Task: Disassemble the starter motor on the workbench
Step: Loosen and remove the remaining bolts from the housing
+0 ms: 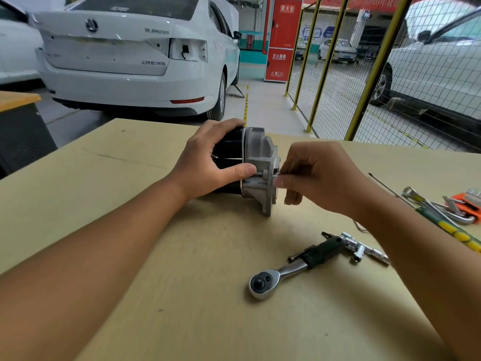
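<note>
Starter motor (256, 162) lies on its side on the workbench (130, 204), black body to the left, grey alu housing to the right. Left hand (208, 162) wraps the black body w/ thumb at the seam; right hand (320, 178) pinches a thin bolt (274, 175) sticking out of the housing face. Near edge: ratchet wrench (291, 267) w/ sockets (360, 250) just beside its grip; far right a screwdriver (440, 217) and hex keys in orange holder (468, 204); white car (135, 53) and yellow mesh fence (364, 74) behind the bench.
</note>
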A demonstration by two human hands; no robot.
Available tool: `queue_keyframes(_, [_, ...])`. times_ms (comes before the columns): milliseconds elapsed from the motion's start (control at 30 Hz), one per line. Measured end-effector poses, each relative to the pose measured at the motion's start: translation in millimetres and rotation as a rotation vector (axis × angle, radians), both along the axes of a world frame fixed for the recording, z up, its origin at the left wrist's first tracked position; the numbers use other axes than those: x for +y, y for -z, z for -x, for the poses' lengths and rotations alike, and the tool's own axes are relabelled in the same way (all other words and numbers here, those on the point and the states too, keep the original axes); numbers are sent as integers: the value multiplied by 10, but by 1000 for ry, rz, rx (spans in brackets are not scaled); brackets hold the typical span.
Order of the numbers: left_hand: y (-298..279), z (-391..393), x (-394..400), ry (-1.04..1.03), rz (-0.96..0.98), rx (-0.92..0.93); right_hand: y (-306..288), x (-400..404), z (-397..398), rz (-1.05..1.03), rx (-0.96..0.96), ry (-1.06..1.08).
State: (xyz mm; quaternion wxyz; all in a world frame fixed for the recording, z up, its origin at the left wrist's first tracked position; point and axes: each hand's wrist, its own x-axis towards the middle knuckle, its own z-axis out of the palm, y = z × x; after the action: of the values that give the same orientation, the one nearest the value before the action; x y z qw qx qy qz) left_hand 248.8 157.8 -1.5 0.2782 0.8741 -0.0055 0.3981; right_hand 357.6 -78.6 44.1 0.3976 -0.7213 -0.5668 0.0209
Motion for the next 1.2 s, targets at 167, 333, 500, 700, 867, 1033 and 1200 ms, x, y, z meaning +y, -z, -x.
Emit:
queue_keyframes(167, [5, -8, 10, -7, -3, -3, 35, 65, 36, -73, 475, 43])
queue_keyframes(333, [9, -11, 5, -3, -3, -3, 66, 73, 55, -94, 597, 52])
queue_keyframes(500, [-1, -2, -2, 3, 0, -1, 37, 46, 70, -113, 418, -53])
queue_keyframes(700, [-12, 9, -3, 19, 4, 4, 18, 12, 31, -59, 214, -46])
queue_keyframes(867, [-4, 14, -3, 24, -1, 2, 6, 56, 45, -72, 526, -33])
queue_keyframes(1033, [-1, 10, 2, 25, -5, -2, 61, 94, 71, -123, 667, 22])
queue_keyframes(1200, [4, 5, 8, 23, -6, -5, 12, 60, 18, -87, 360, -14])
